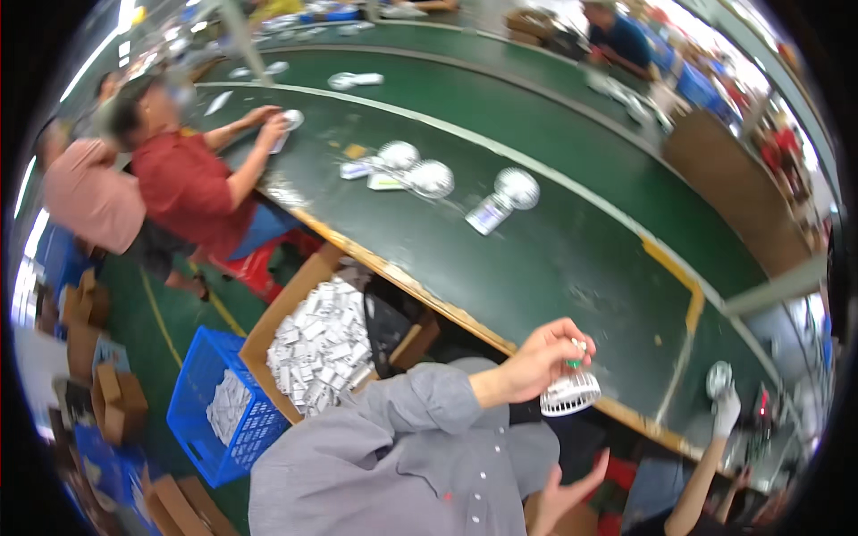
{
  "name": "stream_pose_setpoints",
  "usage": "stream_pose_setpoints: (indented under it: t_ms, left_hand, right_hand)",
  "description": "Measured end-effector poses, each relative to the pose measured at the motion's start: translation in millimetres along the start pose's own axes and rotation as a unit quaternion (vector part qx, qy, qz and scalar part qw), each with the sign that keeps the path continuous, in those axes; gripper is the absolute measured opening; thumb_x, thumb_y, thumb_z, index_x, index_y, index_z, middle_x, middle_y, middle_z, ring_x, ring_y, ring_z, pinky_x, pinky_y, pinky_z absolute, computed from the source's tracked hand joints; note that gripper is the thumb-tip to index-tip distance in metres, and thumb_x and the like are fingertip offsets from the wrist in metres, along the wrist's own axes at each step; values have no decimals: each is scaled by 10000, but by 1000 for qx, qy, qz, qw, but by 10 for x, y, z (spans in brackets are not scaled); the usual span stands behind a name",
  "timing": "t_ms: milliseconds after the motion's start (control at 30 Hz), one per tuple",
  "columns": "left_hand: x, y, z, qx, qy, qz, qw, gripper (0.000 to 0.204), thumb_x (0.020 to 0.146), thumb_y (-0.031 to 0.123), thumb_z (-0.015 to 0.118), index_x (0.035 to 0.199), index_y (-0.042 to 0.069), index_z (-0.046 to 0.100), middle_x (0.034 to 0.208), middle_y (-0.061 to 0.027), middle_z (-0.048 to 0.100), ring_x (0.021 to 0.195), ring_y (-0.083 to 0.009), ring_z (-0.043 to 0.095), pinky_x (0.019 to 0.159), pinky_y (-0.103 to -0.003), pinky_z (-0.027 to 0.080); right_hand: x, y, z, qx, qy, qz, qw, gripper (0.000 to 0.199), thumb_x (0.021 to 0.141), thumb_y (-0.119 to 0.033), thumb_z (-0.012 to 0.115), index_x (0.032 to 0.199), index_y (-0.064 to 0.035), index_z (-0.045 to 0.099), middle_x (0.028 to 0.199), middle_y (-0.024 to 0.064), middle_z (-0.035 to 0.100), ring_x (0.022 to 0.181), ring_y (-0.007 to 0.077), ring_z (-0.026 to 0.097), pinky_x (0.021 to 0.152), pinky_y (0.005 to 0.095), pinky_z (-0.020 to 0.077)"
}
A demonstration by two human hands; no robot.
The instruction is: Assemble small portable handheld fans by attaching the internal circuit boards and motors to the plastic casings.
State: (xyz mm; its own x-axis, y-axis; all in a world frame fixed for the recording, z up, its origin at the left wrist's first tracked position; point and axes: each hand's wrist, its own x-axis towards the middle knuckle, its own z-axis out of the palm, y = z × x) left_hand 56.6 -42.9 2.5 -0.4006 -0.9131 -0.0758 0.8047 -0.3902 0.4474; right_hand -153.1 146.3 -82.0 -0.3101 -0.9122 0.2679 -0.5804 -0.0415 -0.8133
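Observation:
My left hand is above the near edge of the green worktable, its fingers closed round a small white caged fan. The cage hangs below my fingers, with a green bit and a small pale end showing at the fingertips. Whether this fan has a handle, I cannot tell. Lower down, close to my grey shirt, my right hand is open with its fingers apart and nothing in it. Several white handheld fans lie farther off on the table, among them one with a rectangular handle and a caged one.
Left of me stand a cardboard box of white pieces and a blue crate. A person in a dark red shirt handles a fan at the table's left. At the right, another person's gloved hand touches a fan.

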Motion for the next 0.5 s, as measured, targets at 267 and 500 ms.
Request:
stream_pose_setpoints:
  t_ms: [267,500]
  left_hand:
    - [179,-106,451,-58,-14,-55,997,74,918,69,554,978,83,514,1072,-74,570,901,-170,608,801,-303,544]
    - [631,12,57,322,24,15,946,160,867,47,652,1021,15,620,1043,-90,673,971,-150,633,878,-294,503]
  right_hand:
    - [714,-494,451,81,56,-137,986,335,862,-82,616,1164,40,535,1218,252,577,1106,363,576,962,402,445]
    - [886,-558,500,576,-46,195,792,395,1041,-285,387,1226,49,489,1016,173,661,765,252,682,707,352,550]
